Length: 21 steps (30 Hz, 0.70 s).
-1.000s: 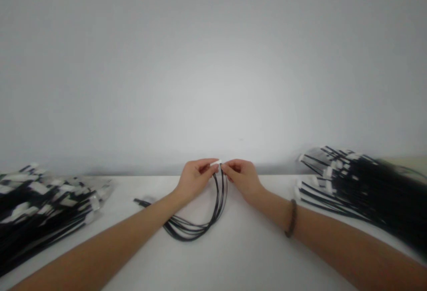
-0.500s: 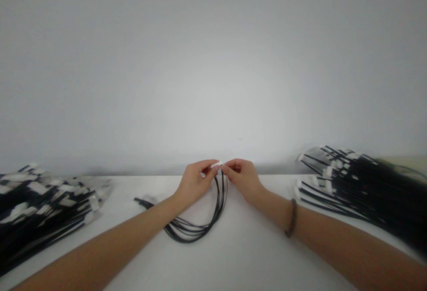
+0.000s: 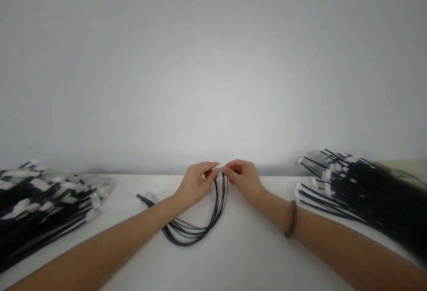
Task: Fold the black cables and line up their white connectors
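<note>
My left hand (image 3: 199, 180) pinches a small white connector (image 3: 218, 166), mostly covered by its thumb and fingers. Close beside it, my right hand (image 3: 243, 177) grips one of the thin black wires (image 3: 222, 188) near the connector between thumb and forefinger. From the fingers the black wire harness (image 3: 187, 243) hangs down and curves in a loop to the left over the white table. It passes beneath my left forearm, and its dark far end (image 3: 144, 199) shows on the other side. The exact contact at the fingertips is too small to make out.
A heap of black cables with white connectors (image 3: 43, 202) lies at the left. Another bundle of black cables (image 3: 373, 193) with white ends lies at the right. A pale wall (image 3: 213, 82) rises behind the white table (image 3: 240, 246).
Both hands stay almost in place at the connector. Less of the white connector shows between the fingers now. The view has shifted very slightly.
</note>
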{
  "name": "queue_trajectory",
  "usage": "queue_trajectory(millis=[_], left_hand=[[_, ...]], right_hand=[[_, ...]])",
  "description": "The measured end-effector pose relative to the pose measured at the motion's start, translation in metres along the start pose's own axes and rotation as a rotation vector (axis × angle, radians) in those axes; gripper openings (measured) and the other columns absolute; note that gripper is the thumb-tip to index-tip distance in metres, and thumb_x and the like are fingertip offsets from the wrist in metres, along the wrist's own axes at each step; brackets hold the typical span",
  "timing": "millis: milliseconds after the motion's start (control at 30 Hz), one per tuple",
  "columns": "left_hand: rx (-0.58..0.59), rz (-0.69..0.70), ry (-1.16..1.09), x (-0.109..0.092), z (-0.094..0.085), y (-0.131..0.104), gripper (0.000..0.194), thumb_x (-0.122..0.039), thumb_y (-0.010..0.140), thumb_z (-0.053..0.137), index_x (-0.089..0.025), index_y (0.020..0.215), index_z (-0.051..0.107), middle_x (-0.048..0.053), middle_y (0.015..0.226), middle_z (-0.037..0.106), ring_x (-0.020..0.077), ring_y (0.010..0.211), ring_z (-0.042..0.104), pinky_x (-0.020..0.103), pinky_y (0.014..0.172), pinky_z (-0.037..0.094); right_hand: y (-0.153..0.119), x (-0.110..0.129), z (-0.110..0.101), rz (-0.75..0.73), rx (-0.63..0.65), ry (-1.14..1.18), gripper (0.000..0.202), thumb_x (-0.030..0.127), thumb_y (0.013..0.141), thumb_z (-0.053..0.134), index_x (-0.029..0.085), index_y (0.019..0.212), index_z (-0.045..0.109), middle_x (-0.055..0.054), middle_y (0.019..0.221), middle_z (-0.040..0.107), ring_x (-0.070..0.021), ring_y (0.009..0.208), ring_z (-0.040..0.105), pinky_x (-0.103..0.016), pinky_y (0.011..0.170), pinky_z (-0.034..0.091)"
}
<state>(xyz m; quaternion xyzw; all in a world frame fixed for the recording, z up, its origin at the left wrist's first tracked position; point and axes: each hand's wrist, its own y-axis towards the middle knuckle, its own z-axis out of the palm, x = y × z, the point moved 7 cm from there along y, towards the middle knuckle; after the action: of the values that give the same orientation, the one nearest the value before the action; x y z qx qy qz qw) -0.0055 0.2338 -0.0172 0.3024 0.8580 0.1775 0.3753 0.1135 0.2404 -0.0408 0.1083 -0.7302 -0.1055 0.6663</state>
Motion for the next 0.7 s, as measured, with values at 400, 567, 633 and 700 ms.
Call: queue_trajectory(millis=[400, 567, 633, 700], left_hand=[[-0.150, -0.104, -0.117, 0.013, -0.008, -0.001, 0.028, -0.034, 0.074, 0.046, -0.020, 0.094, 0.060, 0.003, 0.092, 0.062, 0.0146, 0.080, 0.055, 0.023, 0.068, 0.043], [-0.127, -0.117, -0.199, 0.014, -0.006, 0.001, 0.027, -0.033, 0.073, 0.047, -0.020, 0.093, 0.060, 0.003, 0.091, 0.063, 0.0152, 0.082, 0.055, 0.024, 0.072, 0.043], [-0.135, -0.126, -0.217, 0.015, -0.007, 0.001, 0.028, -0.034, 0.073, 0.047, -0.019, 0.093, 0.060, 0.003, 0.091, 0.063, 0.0154, 0.081, 0.056, 0.025, 0.073, 0.043], [-0.139, -0.144, -0.222, 0.017, -0.007, 0.001, 0.028, -0.033, 0.073, 0.047, -0.018, 0.092, 0.061, 0.004, 0.091, 0.063, 0.0155, 0.081, 0.056, 0.025, 0.072, 0.043]], right_hand=[[0.002, -0.005, 0.007, 0.100, 0.032, 0.223, 0.022, 0.032, 0.057, 0.062, 0.012, 0.063, 0.057, 0.002, 0.048, 0.050, -0.0066, 0.043, 0.041, -0.020, 0.042, 0.031], [0.002, -0.005, 0.007, 0.096, 0.023, 0.186, 0.023, 0.035, 0.060, 0.060, 0.012, 0.061, 0.056, 0.002, 0.046, 0.048, -0.0064, 0.042, 0.040, -0.020, 0.041, 0.029], [0.002, -0.005, 0.007, 0.090, 0.025, 0.149, 0.025, 0.037, 0.062, 0.058, 0.012, 0.062, 0.055, 0.002, 0.046, 0.048, -0.0066, 0.041, 0.040, -0.020, 0.041, 0.029], [0.002, -0.005, 0.007, 0.078, 0.035, 0.112, 0.026, 0.039, 0.064, 0.056, 0.013, 0.061, 0.055, 0.002, 0.045, 0.047, -0.0067, 0.041, 0.039, -0.020, 0.040, 0.028]])
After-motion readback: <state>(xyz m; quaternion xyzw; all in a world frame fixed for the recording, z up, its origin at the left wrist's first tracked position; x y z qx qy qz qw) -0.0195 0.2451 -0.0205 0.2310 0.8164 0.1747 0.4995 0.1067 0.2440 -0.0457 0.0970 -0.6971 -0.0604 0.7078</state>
